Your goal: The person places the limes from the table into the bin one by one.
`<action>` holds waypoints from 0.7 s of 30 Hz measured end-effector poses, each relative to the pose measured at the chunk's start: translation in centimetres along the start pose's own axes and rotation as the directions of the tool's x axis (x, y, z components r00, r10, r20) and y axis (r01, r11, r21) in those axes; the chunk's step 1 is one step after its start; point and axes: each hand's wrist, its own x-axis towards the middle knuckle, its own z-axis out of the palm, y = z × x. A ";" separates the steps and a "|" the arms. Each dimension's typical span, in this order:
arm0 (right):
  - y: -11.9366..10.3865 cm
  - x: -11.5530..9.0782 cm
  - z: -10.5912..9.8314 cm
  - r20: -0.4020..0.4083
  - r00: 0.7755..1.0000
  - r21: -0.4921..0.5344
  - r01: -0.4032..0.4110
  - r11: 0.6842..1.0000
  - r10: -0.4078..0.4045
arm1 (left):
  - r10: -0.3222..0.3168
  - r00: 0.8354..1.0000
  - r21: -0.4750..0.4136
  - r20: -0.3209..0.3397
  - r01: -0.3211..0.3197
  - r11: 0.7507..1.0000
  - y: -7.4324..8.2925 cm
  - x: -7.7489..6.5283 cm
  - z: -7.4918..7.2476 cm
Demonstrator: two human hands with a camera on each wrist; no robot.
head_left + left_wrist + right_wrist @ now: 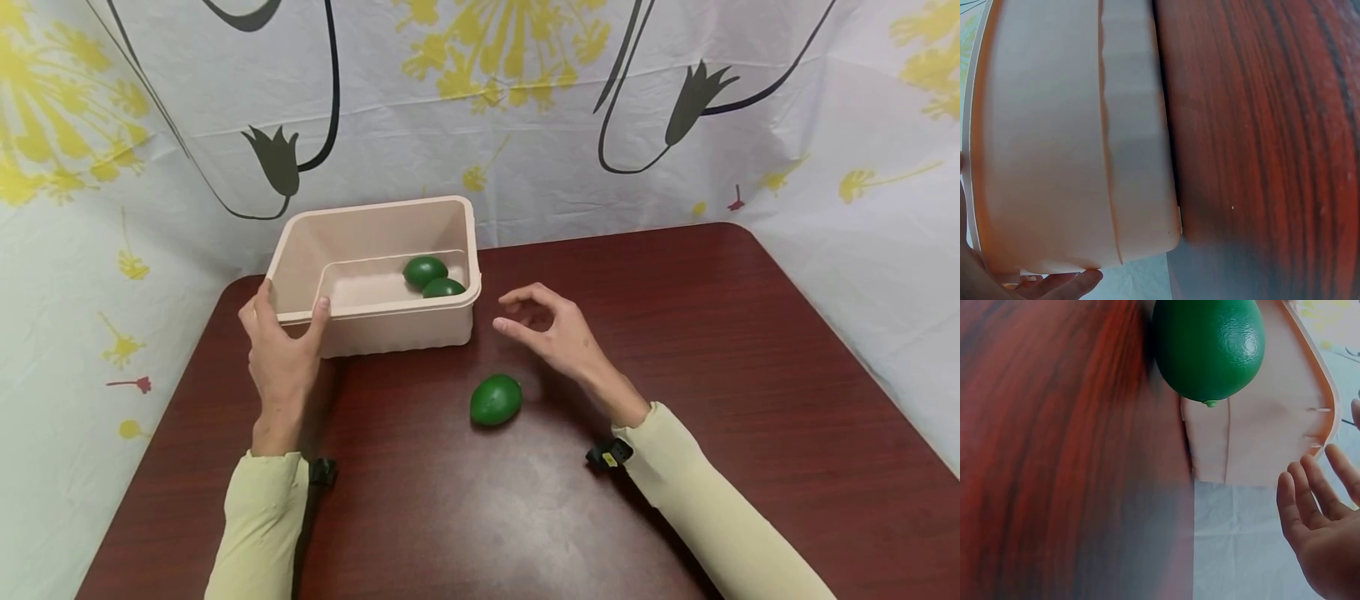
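A pale pink plastic bin (397, 329) stands at the back left, its open top facing up. My left hand (285, 367) grips its front left corner, with the thumb at the front rim and the fingers round the side; in the left wrist view fingertips (1088, 281) lie along the end wall. Inside the bin, towards its right end, are two green limes (425, 272). Another lime (496, 400) lies on the table in front of the bin. Beyond that lime and to its right, my right hand (558, 333) hovers with loosely bent fingers and holds nothing.
Everything stands on a dark red wood-grain table (675, 350) with rounded back corners. Behind it hangs a white sheet (525, 167) printed with yellow and grey flowers. A small black device (610, 454) sits at the right wrist.
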 end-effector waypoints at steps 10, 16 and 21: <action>0.4 -0.6 -0.1 0.116 0.993 -0.020 -0.011 1.000 0.013 | -0.004 1.000 0.008 -0.003 0.004 1.000 0.0 -0.1 0.0; 0.7 -1.0 -0.1 0.177 0.984 -0.046 -0.021 0.999 0.029 | 0.000 1.000 0.009 -0.006 0.000 1.000 0.0 0.0 0.0; 1.0 -1.3 0.0 0.225 0.974 -0.029 -0.028 0.999 0.034 | -0.001 1.000 0.013 -0.005 0.001 1.000 0.0 0.0 0.0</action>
